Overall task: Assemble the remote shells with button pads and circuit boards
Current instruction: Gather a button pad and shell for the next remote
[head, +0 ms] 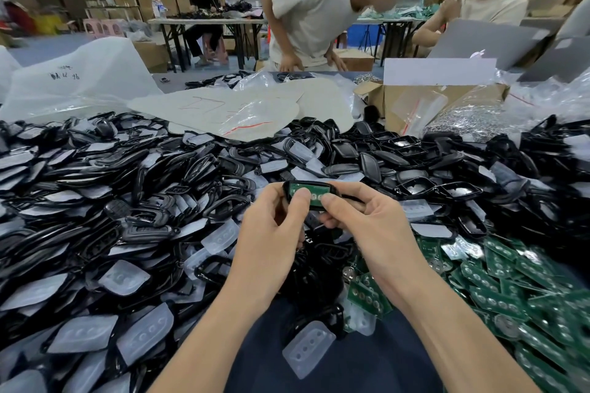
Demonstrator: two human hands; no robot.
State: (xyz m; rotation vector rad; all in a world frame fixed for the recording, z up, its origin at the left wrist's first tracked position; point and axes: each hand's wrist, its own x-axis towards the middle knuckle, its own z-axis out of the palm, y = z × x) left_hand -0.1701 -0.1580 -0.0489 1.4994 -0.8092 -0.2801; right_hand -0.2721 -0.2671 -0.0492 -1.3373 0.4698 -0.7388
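A black remote shell (307, 193) with a green circuit board seated inside it is held up at the centre of the view. My left hand (274, 230) grips its left end, thumb pressed on the board. My right hand (367, 226) grips its right end, thumb also on the board. Heaps of black shells (134, 188) and translucent button pads (124, 277) cover the table to the left and behind. Green circuit boards (510, 290) are piled at the lower right. One loose button pad (308, 348) lies near my lap.
A cardboard box (440, 102) with bagged metal parts stands at the back right, plastic bags and a beige sheet (242, 112) at the back centre. Two people stand or sit beyond the table's far edge, one beside an open laptop (485, 41).
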